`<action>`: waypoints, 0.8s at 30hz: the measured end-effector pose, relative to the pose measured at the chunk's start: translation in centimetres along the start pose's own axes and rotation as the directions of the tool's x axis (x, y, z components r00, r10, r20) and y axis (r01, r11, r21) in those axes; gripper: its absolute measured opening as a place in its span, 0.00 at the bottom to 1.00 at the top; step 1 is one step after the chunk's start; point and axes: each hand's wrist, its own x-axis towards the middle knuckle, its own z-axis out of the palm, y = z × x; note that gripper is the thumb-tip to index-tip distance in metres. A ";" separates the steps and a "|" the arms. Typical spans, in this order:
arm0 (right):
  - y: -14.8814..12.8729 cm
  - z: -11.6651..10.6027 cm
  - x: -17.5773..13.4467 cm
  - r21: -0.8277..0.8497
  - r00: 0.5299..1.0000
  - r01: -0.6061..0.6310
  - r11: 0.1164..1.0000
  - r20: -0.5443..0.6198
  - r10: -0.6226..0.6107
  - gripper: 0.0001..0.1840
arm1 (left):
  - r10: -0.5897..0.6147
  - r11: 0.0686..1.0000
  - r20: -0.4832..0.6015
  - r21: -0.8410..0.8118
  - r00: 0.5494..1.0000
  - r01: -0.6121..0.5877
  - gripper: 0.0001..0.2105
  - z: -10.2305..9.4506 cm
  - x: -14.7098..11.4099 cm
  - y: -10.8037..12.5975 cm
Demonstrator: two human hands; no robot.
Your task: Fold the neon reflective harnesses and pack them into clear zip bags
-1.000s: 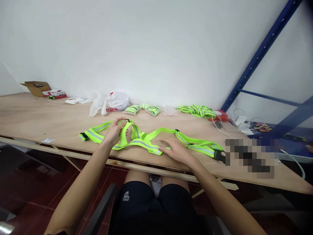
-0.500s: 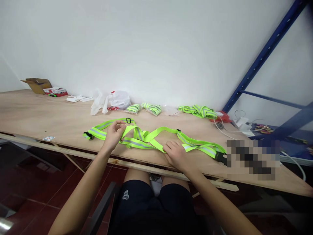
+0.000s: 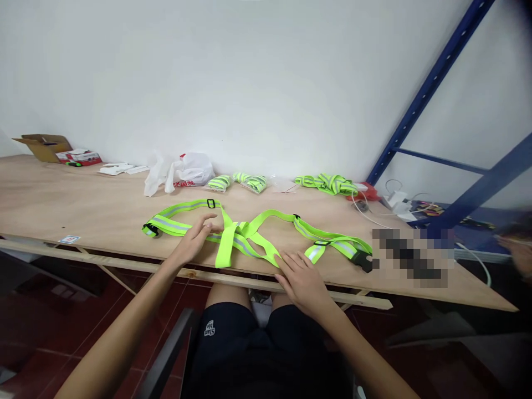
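Note:
A fluorescent yellow-green reflective harness [image 3: 225,244] of straps with silver stripes lies spread on the wooden table, crossing near its middle. It has a black slider [image 3: 211,203] on the upper left strap and a black buckle [image 3: 362,260] at the right end. My left hand [image 3: 194,239] hovers over or lightly touches the left loop, fingers stretched out and holding nothing. Flat on the table edge side, my right hand [image 3: 302,281] has its fingers extended, their tips touching the lower middle strap. A loose strap end hangs toward me between the hands.
Along the wall stand an open cardboard box [image 3: 44,148], a white plastic bag [image 3: 195,168], bagged folded straps [image 3: 250,182] and a heap of similar straps [image 3: 328,184]. White cables [image 3: 369,220] and a blue metal rack [image 3: 428,83] are at right. A blurred person [image 3: 519,252] shows at the right edge.
My left hand has let go of the strap, and its loose end now lies down toward the front edge. My right hand's fingers have straightened and flattened. The view has shifted slightly right.

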 end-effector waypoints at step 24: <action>6.2 -0.3 -5.0 -0.301 0.993 -0.101 0.948 0.021 0.112 0.35 | -0.046 0.567 0.400 0.765 0.916 -0.305 0.30 -1.5 -1.9 -1.9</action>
